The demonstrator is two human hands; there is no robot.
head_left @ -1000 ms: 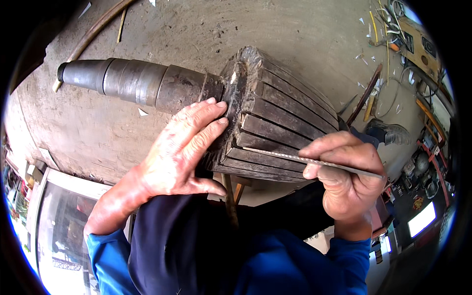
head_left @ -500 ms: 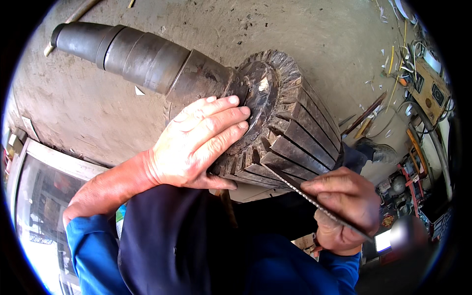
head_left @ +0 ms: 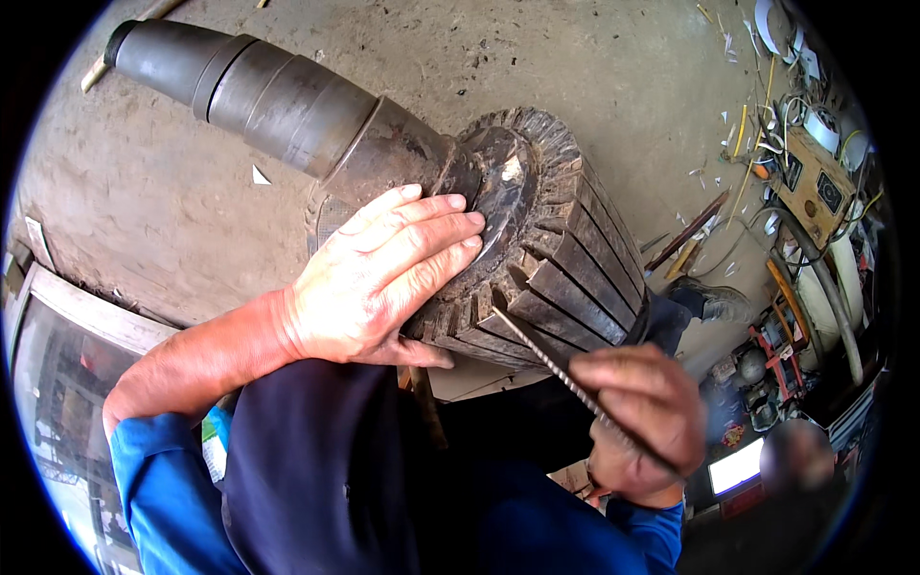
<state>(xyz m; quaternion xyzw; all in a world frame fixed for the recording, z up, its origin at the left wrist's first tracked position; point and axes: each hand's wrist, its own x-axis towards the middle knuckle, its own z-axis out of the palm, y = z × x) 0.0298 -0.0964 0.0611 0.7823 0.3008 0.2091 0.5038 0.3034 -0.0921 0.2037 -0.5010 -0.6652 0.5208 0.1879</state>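
Observation:
A dark, greasy motor rotor [head_left: 586, 278] with long slots along its side lies in front of me, its stepped steel shaft [head_left: 297, 107] pointing to the far left. My left hand [head_left: 379, 278] rests flat on the rotor's near end, by the base of the shaft, fingers stretched out and gripping nothing. A thin saw blade with a toothed edge [head_left: 539, 353] is pinched in my right hand [head_left: 644, 412]. The blade's far tip is at the end of the rotor's slots; whether it sits inside one I cannot tell. The right hand is slightly blurred.
Bare concrete floor [head_left: 383, 48] lies beyond the rotor. At the right are a wooden board with black fittings [head_left: 815, 187], hoses, paper scraps and piled tools. A framed glass panel [head_left: 86, 364] stands at the left. A shoe [head_left: 724, 299] shows beyond the rotor.
The view has shifted slightly, so the rotor and surroundings appear farther left. My right hand and the saw blade have moved a little left; my left hand stays on the rotor.

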